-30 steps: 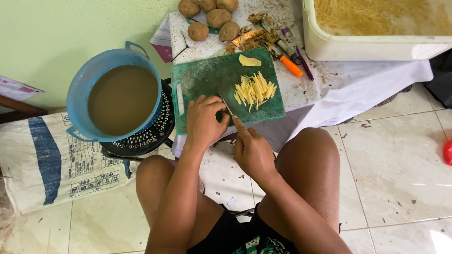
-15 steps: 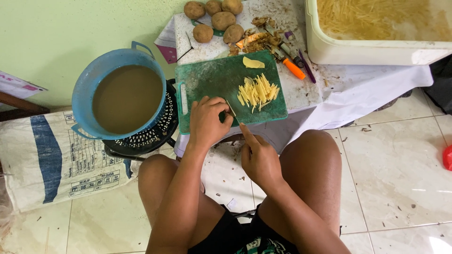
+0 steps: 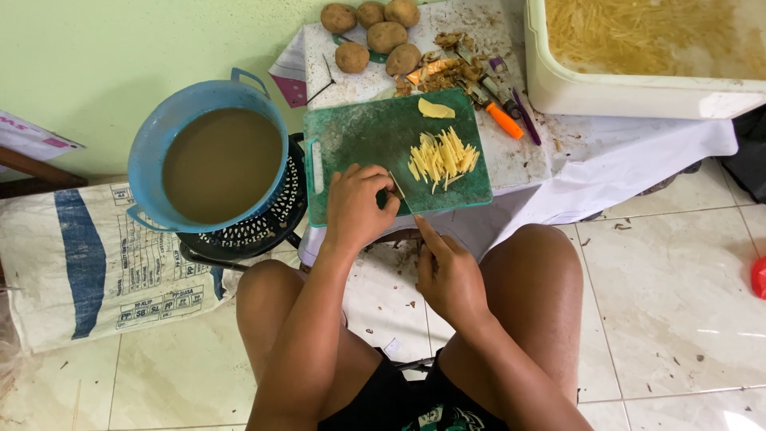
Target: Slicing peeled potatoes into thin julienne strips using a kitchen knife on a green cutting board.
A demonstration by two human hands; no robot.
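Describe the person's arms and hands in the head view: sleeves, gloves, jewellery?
Both arms are bare from the bottom edge of the picture to the fingers: no sleeves in view. The left hand and right hand wear no gloves, and I see no rings, watch, bracelets or markings on them. The only clothing in view is dark shorts with a light printed patch at the bottom edge.

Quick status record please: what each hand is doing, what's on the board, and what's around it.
left hand: curled, pressing down on something hidden under the fingers on the green cutting board
right hand: gripping a knife, blade over the board's near edge
on board: pile of potato strips, one potato slice
left of board: blue tub of murky brown water
behind board: whole potatoes, peelings, orange-handled tool
far right: white tub of cut strips in water
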